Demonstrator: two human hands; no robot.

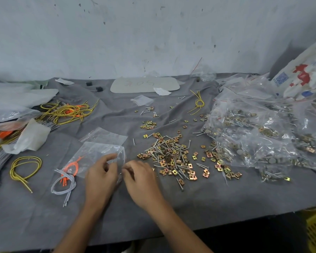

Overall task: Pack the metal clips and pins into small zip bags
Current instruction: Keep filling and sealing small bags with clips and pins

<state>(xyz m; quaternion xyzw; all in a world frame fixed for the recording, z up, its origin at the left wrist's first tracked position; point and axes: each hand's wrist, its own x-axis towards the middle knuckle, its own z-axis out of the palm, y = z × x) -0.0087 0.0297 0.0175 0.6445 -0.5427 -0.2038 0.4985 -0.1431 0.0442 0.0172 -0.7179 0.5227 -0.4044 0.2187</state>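
- The left hand (100, 178) and right hand (141, 180) sit close together over the near part of the grey cloth (208, 207), wrists towards the viewer.
- The left hand pinches the right-hand edge of a clear zip bag (97, 152) between thumb and forefinger. The bag lies flat, running away to the left and slightly up from the hands.
- The right hand's fingers are curled at that same edge. Whether they grip the film or already hold small parts cannot be made out.
- The pile of clips and pins (171, 157) lies just to the right of the right hand, so that hand is plainly the nearer one for picking. The pins point every way, with no common axis.
- A spare empty bag (106, 136) lies just beyond the held one.
- Filled bags (254, 141) are heaped farther right, well apart from both hands.
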